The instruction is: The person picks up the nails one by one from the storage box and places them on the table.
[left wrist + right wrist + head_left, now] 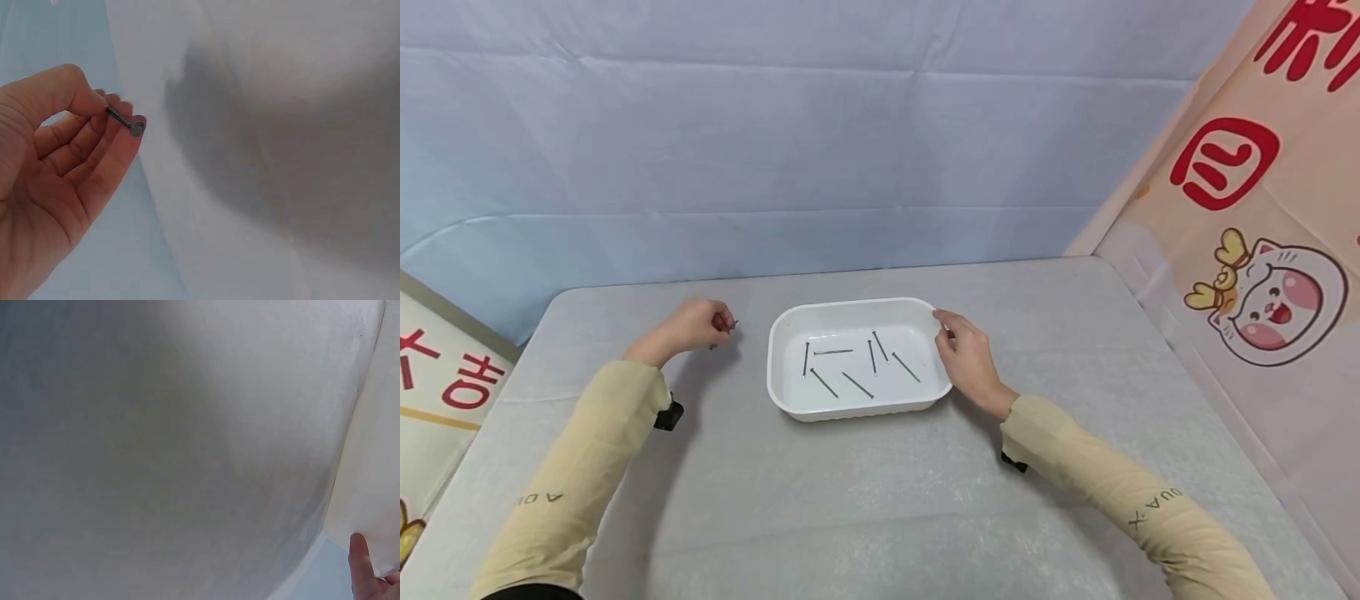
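Note:
My left hand (698, 323) is raised over the table, left of the white tray. Between its thumb and fingertips it pinches a dark nail (122, 119); the nail's head faces outward in the left wrist view. My right hand (967, 354) holds the right end of the white plastic tray (850, 410) at its rim. In the right wrist view, one finger (360, 559) lies against the tray's wall (369, 481), and the rest of that hand is mostly cut off. Several nails (824, 383) lie scattered at different angles on the tray's floor.
The tray stands on a table with a light grey cover (850, 500). A pale blue cloth (775, 150) hangs behind the table. Printed banners (1262, 250) with red characters and a cartoon hang on the right and the left.

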{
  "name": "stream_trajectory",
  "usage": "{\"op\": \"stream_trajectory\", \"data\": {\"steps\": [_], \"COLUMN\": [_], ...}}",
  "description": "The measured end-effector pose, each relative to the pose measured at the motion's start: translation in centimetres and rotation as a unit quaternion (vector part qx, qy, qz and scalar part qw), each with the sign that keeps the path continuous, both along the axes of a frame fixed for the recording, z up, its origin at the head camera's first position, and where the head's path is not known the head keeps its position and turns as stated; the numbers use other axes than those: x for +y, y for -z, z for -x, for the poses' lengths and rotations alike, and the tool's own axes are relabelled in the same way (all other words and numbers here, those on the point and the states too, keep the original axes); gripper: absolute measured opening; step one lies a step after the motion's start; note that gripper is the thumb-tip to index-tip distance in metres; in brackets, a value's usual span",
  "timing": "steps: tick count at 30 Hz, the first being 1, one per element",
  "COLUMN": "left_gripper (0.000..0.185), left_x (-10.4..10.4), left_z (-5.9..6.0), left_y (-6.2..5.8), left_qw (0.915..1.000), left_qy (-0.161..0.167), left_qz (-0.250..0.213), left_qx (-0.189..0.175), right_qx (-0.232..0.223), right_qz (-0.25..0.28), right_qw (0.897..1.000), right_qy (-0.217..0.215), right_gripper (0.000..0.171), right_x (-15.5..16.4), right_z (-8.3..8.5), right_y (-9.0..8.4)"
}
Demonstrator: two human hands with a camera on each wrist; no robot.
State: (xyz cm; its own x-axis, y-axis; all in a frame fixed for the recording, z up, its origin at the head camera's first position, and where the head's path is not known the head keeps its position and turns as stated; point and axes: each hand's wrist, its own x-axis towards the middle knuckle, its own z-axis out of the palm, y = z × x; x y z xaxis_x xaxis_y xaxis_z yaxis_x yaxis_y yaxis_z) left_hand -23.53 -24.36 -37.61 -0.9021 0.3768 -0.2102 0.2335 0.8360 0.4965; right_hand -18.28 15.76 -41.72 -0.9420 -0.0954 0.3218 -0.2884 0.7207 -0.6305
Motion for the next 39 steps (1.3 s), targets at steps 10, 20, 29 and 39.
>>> {"op": "stream_trajectory", "data": {"steps": [10,20,29,39], "left_gripper": [0.020,0.020,0.022,0.021], "left_x": [-0.6,-1.0,-1.0,-1.2], "left_z": [0.0,0.0,-0.3,0.0], "left_y": [0.7,1.5,1.8,2.2], "left_qw": [0.9980,0.9940,0.9919,0.9885], "left_qy": [-0.013,-0.023,-0.041,-0.056], "left_qz": [-0.006,-0.019,-0.017,-0.021], "left_qx": [-0.061,-0.105,-0.119,-0.139], "right_qx": [0.000,0.004,0.000,0.009], "right_qz": [-0.001,0.005,0.006,0.009], "right_qw": [1.000,1.000,1.000,1.000], "right_qy": [0.001,-0.006,-0.007,-0.008], "right_gripper": [0.035,0.035,0.035,0.035], "right_x": [0.1,0.2,0.2,0.2], "right_z": [-0.1,0.0,-0.1,-0.1], "right_y": [0.0,0.0,0.0,0.0]}}
